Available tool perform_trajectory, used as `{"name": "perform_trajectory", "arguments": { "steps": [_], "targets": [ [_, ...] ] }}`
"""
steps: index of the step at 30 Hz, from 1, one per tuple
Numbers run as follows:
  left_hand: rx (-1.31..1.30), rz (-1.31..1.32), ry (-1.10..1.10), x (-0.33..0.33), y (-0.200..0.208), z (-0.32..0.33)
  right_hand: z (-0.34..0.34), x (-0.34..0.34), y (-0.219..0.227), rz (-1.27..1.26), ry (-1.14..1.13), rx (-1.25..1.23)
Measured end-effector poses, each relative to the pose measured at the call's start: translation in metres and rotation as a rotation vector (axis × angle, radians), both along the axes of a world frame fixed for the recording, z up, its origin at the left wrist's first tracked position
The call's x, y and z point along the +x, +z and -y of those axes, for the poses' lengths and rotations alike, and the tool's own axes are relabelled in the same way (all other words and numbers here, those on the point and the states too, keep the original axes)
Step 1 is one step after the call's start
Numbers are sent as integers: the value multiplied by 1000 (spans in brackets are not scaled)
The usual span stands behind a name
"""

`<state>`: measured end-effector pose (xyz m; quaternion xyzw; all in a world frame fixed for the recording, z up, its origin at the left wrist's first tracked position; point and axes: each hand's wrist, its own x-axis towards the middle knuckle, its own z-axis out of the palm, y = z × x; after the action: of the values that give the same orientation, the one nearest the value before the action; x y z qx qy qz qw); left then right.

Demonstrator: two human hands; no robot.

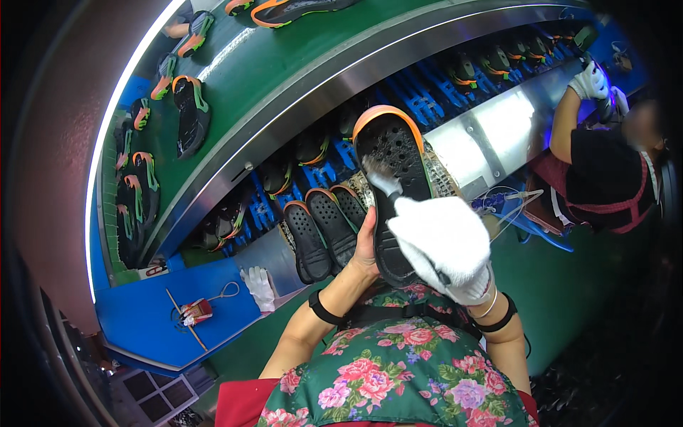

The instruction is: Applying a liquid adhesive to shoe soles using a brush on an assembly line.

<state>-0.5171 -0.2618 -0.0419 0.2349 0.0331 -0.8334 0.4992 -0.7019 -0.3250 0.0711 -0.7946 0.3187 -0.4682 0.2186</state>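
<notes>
My bare left hand (pixel 365 245) grips a black shoe sole (pixel 404 153) by its left edge, near the heel. The sole has an orange rim at its top end, round holes and a wet-looking shine. A white knitted glove covers my right hand (pixel 448 245), which is closed around a brush. The pale bristles of the brush (pixel 383 178) rest on the upper face of the sole and look smeared by motion. Just left of my left hand, several more black perforated soles (pixel 307 242) lean side by side. The glove hides most of the brush's handle.
Beyond a metal rail (pixel 245 160) runs a green belt (pixel 256 67) carrying black soles with orange and green edges. Below it, blue holders (pixel 423 99) carry shoes. A blue table (pixel 142 299) at left bears a white glove (pixel 258 288). A co-worker (pixel 605 164) works at right.
</notes>
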Motion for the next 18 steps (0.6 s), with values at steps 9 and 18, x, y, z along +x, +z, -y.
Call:
{"name": "perform_trajectory", "arguments": {
  "steps": [9, 18],
  "targets": [
    [-126, 324, 59, -6, 24, 26, -2, 4, -12, 111, 8, 38],
    [-199, -83, 217, -16, 37, 51, -1, 3, -23, 183, 39, 137]
  ]
}}
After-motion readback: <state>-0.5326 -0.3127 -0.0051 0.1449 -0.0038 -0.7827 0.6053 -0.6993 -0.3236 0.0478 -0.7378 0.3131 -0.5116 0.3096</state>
